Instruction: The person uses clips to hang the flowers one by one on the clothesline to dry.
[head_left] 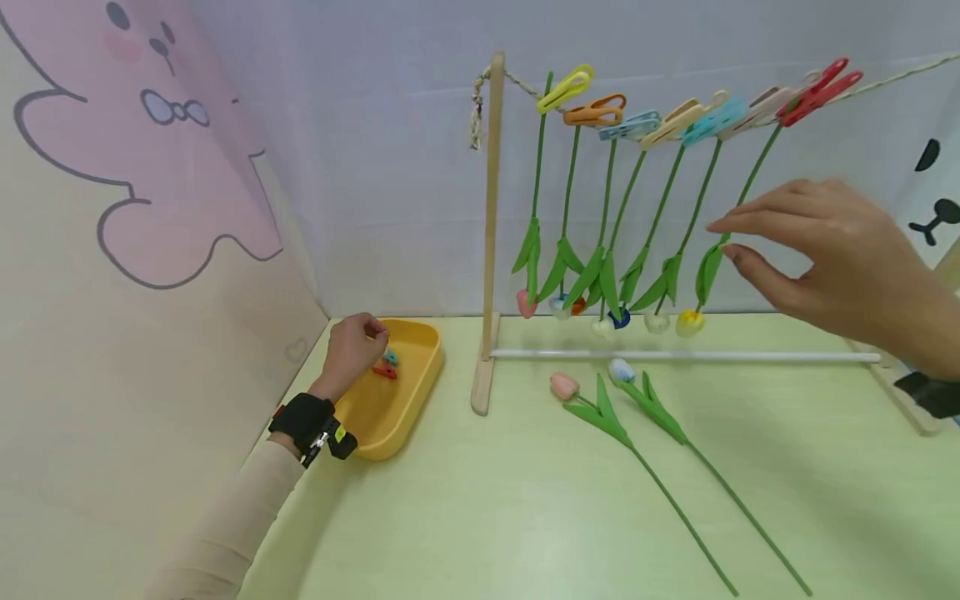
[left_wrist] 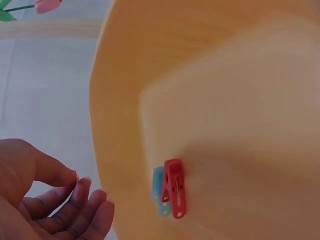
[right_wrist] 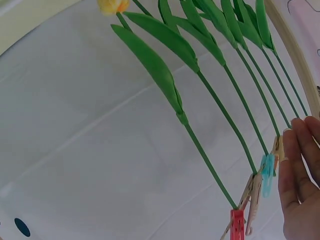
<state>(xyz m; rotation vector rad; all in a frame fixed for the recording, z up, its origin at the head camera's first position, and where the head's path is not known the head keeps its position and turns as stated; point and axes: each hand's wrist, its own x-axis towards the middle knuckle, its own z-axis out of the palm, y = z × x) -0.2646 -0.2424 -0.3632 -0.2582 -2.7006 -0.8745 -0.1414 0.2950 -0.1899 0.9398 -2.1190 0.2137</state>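
My left hand (head_left: 351, 354) hovers over the left rim of the yellow tray (head_left: 405, 417), fingers loosely bent and thumb close to the fingertips, with nothing seen in it. Inside the tray lie a red clothespin (left_wrist: 175, 189) and a light-blue clothespin (left_wrist: 158, 186), touching each other. My right hand (head_left: 840, 250) is raised at the right, its fingers extended and thumb apart, holding nothing. Nearest it, a yellow tulip (head_left: 690, 322) hangs upside down from a red clothespin (head_left: 817, 93) on the rope. Several more tulips hang in a row to its left.
A wooden post (head_left: 492, 208) holds up the rope's left end. A white rod (head_left: 675, 355) runs along the stand's base. On the table (head_left: 450, 517) lie a pink tulip (head_left: 564, 386) and a blue-and-white tulip (head_left: 622, 371), stems toward the front right.
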